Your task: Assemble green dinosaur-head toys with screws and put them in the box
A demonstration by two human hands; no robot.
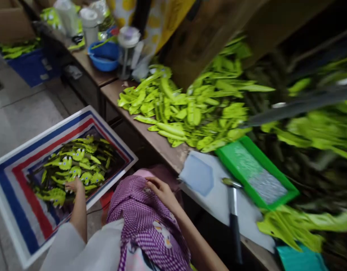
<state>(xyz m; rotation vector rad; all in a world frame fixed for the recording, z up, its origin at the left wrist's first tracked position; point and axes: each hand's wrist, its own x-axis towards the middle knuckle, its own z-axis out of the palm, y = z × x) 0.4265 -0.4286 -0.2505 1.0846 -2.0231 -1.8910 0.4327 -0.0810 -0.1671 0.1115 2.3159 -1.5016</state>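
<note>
Head camera view, with twelve o'clock at its top: the person's left hand reaches down at about eight o'clock, fingertips among lime-green dinosaur-shaped pieces with eyes. I can't tell from where I stand whether it grasps one of them or merely touches them. Around them runs the striped box, blue, white and red inside with a white rim.

At six o'clock the right hand lies on the purple checked apron, fingers loosely extended, unclenched.

Farther out, from twelve to one o'clock, more lime-green pieces are heaped on the workbench. Toward half past three sits a green tray with small silvery bits inside. A hammer lies just beside it, between four and five, near a pale-blue pad. A blue bowl stands between ten and eleven; at ten, a blue bin holds green pieces too.
</note>
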